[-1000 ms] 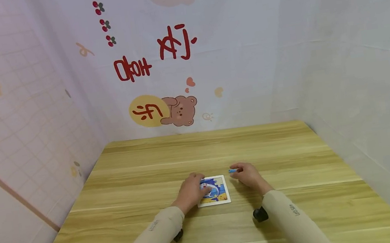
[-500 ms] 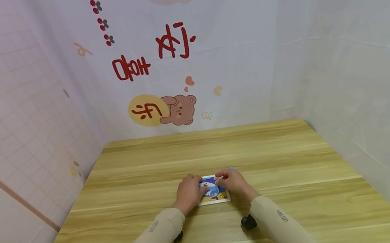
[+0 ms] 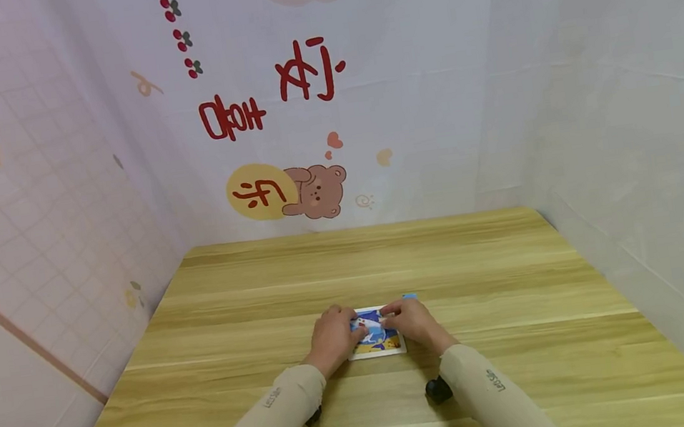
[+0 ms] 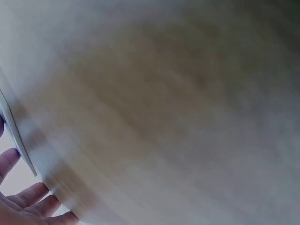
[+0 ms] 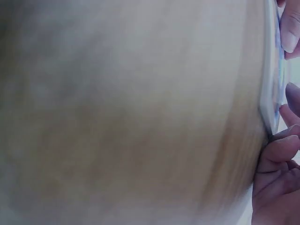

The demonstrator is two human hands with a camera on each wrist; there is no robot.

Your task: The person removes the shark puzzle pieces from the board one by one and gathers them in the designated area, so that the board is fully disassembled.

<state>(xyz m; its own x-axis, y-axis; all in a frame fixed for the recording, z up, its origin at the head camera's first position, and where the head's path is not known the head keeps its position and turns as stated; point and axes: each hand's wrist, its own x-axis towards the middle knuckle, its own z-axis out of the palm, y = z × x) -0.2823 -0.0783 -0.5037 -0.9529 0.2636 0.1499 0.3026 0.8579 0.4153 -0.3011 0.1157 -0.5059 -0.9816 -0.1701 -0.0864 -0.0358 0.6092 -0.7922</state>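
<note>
A small jigsaw puzzle [image 3: 375, 345] in a white frame lies on the table, its picture a white and blue shark-like figure over yellow. My left hand [image 3: 331, 337] rests at the puzzle's left side, thumb on the picture and index finger at the far left corner. The left wrist view has its other fingers [image 4: 33, 193] spread on the tabletop beside the frame. From the right, my right hand [image 3: 413, 319] brings thumb and index finger together over the upper right of the picture, pinching a puzzle piece mostly hidden by the fingertips. Its remaining fingers [image 5: 280, 150] are curled beside the frame.
A blue puzzle piece [image 3: 409, 296] lies on the wooden table [image 3: 491, 259] just beyond my right hand. Printed cloth walls [image 3: 421, 124] rise behind the table and along both sides.
My right hand has moved left from beside the blue piece onto the puzzle's upper right, and the blue piece left on the table shows behind it. My left hand stays in place.
</note>
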